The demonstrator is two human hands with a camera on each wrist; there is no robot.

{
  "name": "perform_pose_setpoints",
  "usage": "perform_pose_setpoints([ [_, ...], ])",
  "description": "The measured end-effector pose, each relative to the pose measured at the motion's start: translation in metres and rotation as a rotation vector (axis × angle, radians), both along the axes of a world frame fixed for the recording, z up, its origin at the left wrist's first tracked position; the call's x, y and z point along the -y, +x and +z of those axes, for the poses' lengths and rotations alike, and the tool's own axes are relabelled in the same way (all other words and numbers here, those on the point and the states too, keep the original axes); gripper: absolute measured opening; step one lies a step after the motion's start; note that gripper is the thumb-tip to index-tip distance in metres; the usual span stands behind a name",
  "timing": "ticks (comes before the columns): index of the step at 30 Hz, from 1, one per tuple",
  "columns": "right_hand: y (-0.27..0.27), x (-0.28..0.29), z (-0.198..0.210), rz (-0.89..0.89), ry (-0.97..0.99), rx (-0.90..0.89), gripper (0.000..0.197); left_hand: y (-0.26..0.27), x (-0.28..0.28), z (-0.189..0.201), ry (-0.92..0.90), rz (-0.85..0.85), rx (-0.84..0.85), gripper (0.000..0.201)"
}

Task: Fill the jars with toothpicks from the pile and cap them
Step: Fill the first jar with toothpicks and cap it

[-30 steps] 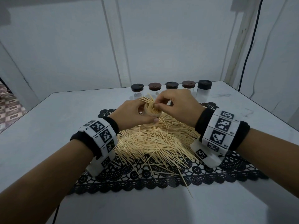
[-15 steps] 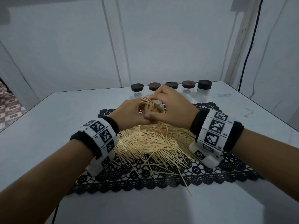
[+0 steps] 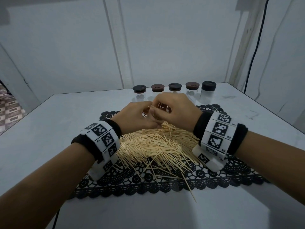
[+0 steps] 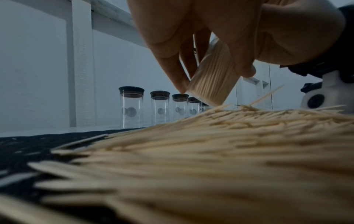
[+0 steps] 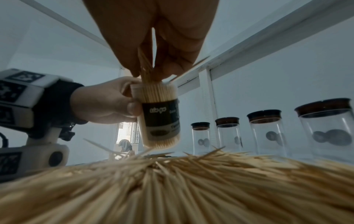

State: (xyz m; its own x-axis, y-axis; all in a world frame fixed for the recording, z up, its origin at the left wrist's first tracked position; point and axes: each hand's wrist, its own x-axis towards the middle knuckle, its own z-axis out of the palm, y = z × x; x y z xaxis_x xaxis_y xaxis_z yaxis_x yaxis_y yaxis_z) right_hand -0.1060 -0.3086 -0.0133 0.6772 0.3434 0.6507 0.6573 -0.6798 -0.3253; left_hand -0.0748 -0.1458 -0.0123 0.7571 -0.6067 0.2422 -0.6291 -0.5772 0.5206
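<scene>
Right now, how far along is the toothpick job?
Early. The left hand grips one jar, nearly full and uncapped, while the right hand pushes a pinch of toothpicks in. Five capped jars behind hold no toothpicks, and a large pile remains on the mat.

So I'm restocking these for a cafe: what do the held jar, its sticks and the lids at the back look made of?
Held jar: clear glossy wall, glass or plastic, unclear which; sticks show through.
Toothpicks: pale matte wood or bamboo, splinter-thin.
Lids: dark brown to black, matte, likely plastic.
</scene>
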Motion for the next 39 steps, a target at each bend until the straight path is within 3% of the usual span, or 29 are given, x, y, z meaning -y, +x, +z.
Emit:
perform_pose_setpoints([
  [3,-0.001,0.002,0.002,0.005,0.061,-0.011,0.013,-0.002,0.001,0.002,0.016,0.01,0.026,0.04],
  [5,-0.002,0.002,0.002,0.021,0.099,-0.019,0.023,-0.002,0.001,0.003,0.021,0.021,0.044,0.045],
  [13,0.009,0.005,-0.004,-0.052,0.044,0.161,0.021,0.0,0.001,0.001,-0.053,0.038,0.039,0.053],
  [20,0.01,0.003,-0.01,-0.102,0.052,0.168,0.042,0.003,0.0,0.0,-0.168,0.09,0.032,0.048],
  [25,0.011,0.004,-0.008,-0.044,0.016,0.145,0.026,0.004,-0.001,-0.001,-0.132,0.08,0.05,0.053],
  [31,0.005,0.005,-0.001,-0.025,0.054,0.167,0.025,0.003,0.0,0.0,-0.142,0.084,0.056,0.052],
  [36,0.008,0.005,-0.008,-0.055,-0.136,0.207,0.042,0.002,-0.001,-0.001,-0.186,0.088,0.027,0.046],
  [39,0.008,0.006,-0.007,-0.104,-0.151,0.196,0.045,0.003,-0.002,-0.001,-0.207,0.098,0.014,0.047],
])
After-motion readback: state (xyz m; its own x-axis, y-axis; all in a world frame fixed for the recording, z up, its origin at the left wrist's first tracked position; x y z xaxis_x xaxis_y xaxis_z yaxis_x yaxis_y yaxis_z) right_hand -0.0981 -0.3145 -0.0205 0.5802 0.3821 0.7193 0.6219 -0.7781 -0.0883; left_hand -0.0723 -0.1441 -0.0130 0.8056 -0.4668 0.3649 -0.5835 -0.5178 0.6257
